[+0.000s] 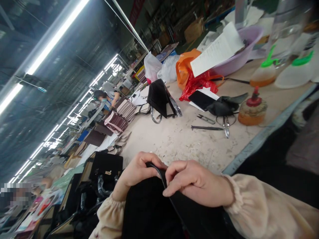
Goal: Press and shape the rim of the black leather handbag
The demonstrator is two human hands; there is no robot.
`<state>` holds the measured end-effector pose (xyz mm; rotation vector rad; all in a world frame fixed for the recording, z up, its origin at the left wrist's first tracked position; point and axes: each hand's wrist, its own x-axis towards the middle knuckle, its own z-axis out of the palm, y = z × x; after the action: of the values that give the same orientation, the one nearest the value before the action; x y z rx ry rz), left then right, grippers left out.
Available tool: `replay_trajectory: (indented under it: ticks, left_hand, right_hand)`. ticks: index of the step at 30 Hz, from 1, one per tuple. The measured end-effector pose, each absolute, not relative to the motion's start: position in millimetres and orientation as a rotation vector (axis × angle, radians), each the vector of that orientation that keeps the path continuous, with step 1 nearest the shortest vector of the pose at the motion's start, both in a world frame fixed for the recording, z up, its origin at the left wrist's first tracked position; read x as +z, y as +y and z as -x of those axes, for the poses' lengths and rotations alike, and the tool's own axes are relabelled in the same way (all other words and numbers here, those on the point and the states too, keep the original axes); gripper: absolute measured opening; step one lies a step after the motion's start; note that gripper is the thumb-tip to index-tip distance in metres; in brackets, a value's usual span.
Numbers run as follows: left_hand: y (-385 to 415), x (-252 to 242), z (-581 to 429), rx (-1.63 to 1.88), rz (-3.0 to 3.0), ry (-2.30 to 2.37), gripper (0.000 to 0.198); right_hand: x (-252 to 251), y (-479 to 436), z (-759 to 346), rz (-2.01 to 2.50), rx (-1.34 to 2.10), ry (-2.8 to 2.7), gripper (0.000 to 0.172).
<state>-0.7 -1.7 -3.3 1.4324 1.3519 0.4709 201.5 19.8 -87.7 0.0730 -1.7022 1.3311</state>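
At the table's near edge, my left hand [142, 169] is closed, thumb and fingers pinching a narrow black strap [174, 206]. My right hand [196, 182] is closed on the same strap just to the right, with thumb and forefinger together at its edge. From the hands the strap runs down toward the bottom of the head view. Dark material lies behind and below it, and I cannot tell where one ends and the other begins. Black bags [107, 166] with metal fittings and wrapped handles stand left of my left hand.
Ahead on the table [152, 139] are a black bag [159, 98], snips [206, 119], a black pen-like tool [206, 127], scissors [226, 126] and a bottle with orange liquid [253, 108]. Farther back are a purple basin [226, 68] and stacked maroon pieces [116, 122]. A co-worker [109, 96] is at far left.
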Motion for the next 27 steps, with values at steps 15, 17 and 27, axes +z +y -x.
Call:
replay_trajectory:
  ticks: [15, 17, 27]
  left_hand:
    - [1, 0, -1, 0.412, -1.605, 1.431, 0.008]
    - [1, -1, -1, 0.425, -1.555, 1.404, 0.009]
    - [1, 0, -4, 0.444, -1.507, 1.41, 0.012]
  right_hand:
    - [-101, 18, -194, 0.127, 0.977, -1.867, 0.042]
    - [-96, 17, -198, 0.061, 1.029, -1.839, 0.038]
    - [-96, 20, -203, 0.022, 1.101, -1.86, 0.041]
